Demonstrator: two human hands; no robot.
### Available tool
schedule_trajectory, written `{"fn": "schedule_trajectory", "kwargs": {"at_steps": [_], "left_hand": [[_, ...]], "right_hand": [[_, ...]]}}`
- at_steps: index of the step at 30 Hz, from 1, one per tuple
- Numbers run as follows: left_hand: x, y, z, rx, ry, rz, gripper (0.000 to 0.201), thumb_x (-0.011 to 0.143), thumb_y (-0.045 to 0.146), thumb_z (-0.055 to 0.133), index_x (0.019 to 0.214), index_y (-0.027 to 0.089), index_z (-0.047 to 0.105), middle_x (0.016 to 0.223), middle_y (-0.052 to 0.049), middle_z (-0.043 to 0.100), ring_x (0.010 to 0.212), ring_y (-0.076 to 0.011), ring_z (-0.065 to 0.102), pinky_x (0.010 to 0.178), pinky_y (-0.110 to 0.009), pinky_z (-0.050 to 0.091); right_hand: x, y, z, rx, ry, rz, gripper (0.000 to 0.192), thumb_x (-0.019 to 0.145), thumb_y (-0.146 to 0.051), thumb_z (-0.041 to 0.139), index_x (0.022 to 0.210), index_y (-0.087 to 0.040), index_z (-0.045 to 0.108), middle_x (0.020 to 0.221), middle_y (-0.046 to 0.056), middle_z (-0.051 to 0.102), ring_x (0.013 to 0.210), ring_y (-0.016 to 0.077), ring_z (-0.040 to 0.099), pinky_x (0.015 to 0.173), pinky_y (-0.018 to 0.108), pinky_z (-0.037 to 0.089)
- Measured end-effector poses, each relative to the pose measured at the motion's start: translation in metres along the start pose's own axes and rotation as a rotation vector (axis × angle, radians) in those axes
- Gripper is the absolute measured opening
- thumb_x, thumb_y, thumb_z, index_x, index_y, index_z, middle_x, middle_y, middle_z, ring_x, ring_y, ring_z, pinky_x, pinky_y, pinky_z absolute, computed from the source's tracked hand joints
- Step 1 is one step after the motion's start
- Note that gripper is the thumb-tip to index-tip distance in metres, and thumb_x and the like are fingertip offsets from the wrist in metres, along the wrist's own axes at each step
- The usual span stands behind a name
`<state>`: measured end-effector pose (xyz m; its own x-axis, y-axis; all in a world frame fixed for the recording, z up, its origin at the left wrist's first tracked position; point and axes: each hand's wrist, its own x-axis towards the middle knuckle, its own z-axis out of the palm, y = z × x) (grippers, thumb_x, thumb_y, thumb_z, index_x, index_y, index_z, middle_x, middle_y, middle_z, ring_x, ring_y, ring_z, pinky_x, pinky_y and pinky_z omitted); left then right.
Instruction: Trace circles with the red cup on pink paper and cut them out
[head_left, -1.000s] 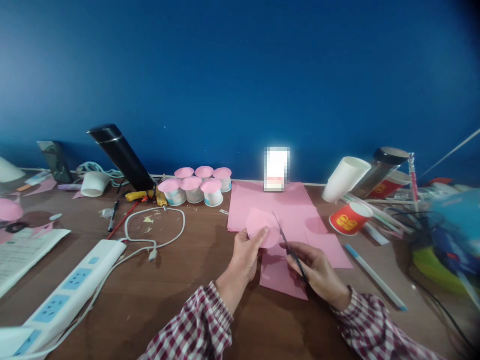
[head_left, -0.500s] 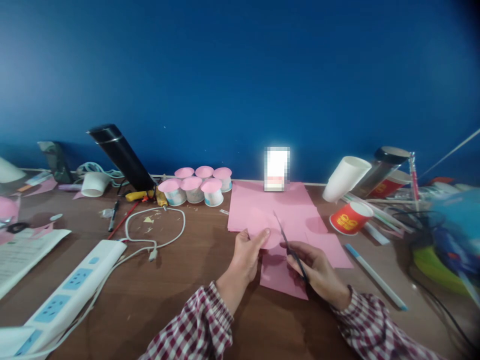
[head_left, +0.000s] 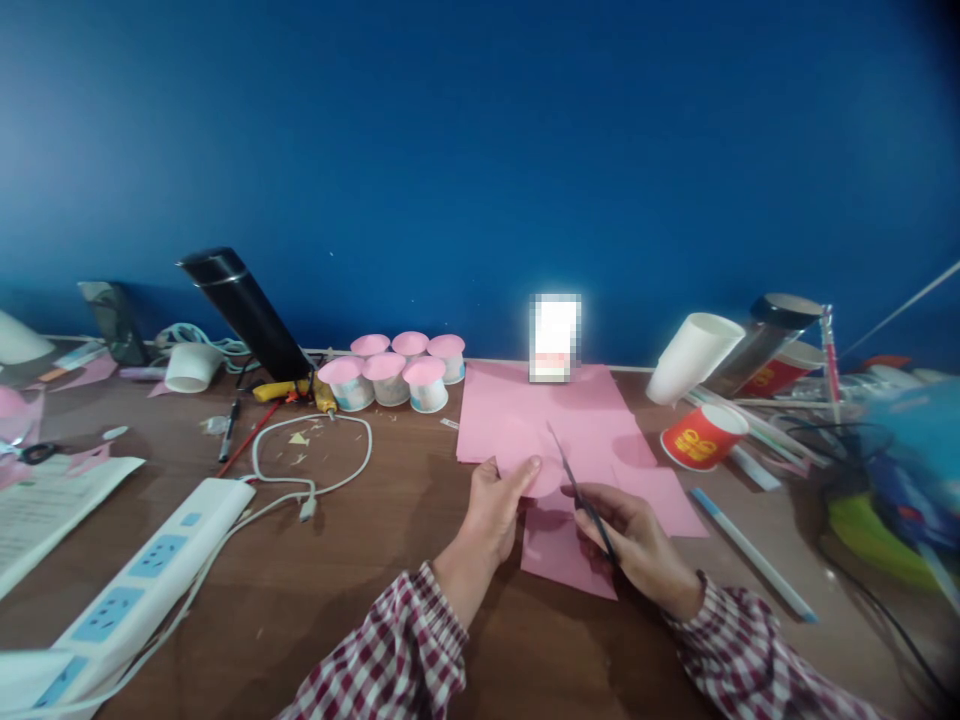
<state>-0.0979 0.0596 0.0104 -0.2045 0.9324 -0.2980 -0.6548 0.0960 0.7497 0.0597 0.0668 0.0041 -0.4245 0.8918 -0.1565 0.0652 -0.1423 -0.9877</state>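
My left hand [head_left: 491, 510] pinches a round pink paper piece [head_left: 529, 460] by its lower left edge, thumb on top. In my right hand [head_left: 637, 540] is a pair of dark scissors [head_left: 579, 485], blades pointing up and away along the right side of that piece. Both hands hover over a large pink paper sheet [head_left: 559, 405] and a smaller pink sheet [head_left: 562, 555] lying on the brown table [head_left: 337, 570]. Checked sleeves cover both wrists.
Several small white cups with pink tops [head_left: 394, 375] stand at the back. A white power strip [head_left: 135, 575] and cable [head_left: 311, 470] lie left, a black flask [head_left: 244, 310] behind. Right: a red paper cup [head_left: 701, 435], white cup [head_left: 690, 355], blue pen [head_left: 750, 550], bright phone [head_left: 555, 335].
Almost nothing: my hands keep their grip on the pink piece and the scissors, and the view has shifted very slightly.
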Motion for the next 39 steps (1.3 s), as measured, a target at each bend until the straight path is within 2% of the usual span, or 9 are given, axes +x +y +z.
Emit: {"fn": "schedule_trajectory", "kwargs": {"at_steps": [7, 19, 34, 39], "left_hand": [[0.0001, -0.0001, -0.0007, 0.013, -0.008, -0.007, 0.027, 0.062, 0.026, 0.075, 0.083, 0.011, 0.065, 0.071, -0.005, 0.069, 0.058, -0.0132, 0.061, 0.055, -0.024, 0.048], [0.0028, -0.0007, -0.0032, 0.035, 0.005, 0.006, 0.03, 0.062, 0.026, 0.076, 0.086, 0.011, 0.065, 0.073, -0.005, 0.068, 0.059, -0.0118, 0.06, 0.06, -0.024, 0.048], [0.0029, 0.0028, -0.0021, 0.064, 0.018, -0.007, 0.033, 0.057, 0.031, 0.078, 0.081, 0.011, 0.066, 0.068, -0.005, 0.068, 0.055, -0.0136, 0.06, 0.048, -0.022, 0.043], [0.0035, 0.0043, -0.0027, 0.06, 0.008, -0.01, 0.031, 0.059, 0.028, 0.077, 0.082, 0.011, 0.065, 0.069, -0.005, 0.068, 0.056, -0.0128, 0.06, 0.047, -0.02, 0.043]], "right_hand": [[0.0003, 0.0007, -0.0004, 0.007, 0.004, -0.006, 0.043, 0.074, -0.042, 0.067, 0.104, -0.012, 0.059, 0.057, -0.004, 0.049, 0.044, 0.007, 0.044, 0.035, 0.018, 0.037], [0.0012, -0.0021, 0.0003, -0.01, 0.009, 0.014, 0.047, 0.072, -0.043, 0.068, 0.106, -0.011, 0.059, 0.053, -0.004, 0.049, 0.042, 0.0068, 0.042, 0.035, 0.018, 0.036], [0.0003, -0.0061, 0.0016, 0.005, 0.015, 0.036, 0.047, 0.071, -0.045, 0.068, 0.104, -0.012, 0.059, 0.05, -0.006, 0.045, 0.039, 0.0058, 0.038, 0.032, 0.018, 0.033], [-0.0008, -0.0069, 0.0015, -0.032, 0.033, 0.039, 0.045, 0.071, -0.044, 0.068, 0.102, -0.013, 0.06, 0.054, -0.005, 0.047, 0.043, 0.0079, 0.044, 0.032, 0.019, 0.036]]}}
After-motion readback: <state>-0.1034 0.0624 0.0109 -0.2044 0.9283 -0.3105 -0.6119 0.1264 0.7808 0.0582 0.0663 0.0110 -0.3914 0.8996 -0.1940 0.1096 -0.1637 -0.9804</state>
